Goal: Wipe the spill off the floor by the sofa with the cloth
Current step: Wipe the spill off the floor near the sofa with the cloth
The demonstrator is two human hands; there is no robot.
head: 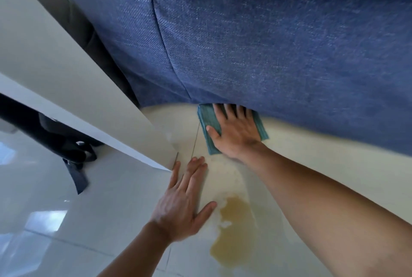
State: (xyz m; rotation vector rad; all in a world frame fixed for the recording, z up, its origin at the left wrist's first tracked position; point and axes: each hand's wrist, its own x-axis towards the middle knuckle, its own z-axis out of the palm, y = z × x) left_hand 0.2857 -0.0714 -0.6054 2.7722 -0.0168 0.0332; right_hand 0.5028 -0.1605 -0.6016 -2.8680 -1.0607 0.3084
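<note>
Nearest the camera, a yellowish-brown spill lies on the glossy pale tiled floor. It is an irregular puddle with a paler, wet smear running from it toward the sofa. Just left of it, the left hand rests palm-down on the tile. Its fingers are straight and nearly together, the thumb is spread out toward the puddle, and it holds nothing. The fingertips lie just beside the lower corner of a flat white panel that slants in from the left.

Farther on, the right hand lies flat on a teal cloth, fingers splayed wide and pressing rather than gripping. The cloth is a folded rectangle with a fine ribbed weave. It lies on the floor beyond the puddle and apart from it, with its far edge against the base of the sofa. The right fingertips reach the shadow under that base.

The sofa is covered in coarse blue fabric with a denim-like twill and a stitched seam running down its front. To the left, under the white panel, a dark bag with a loose strap sits on the floor.
</note>
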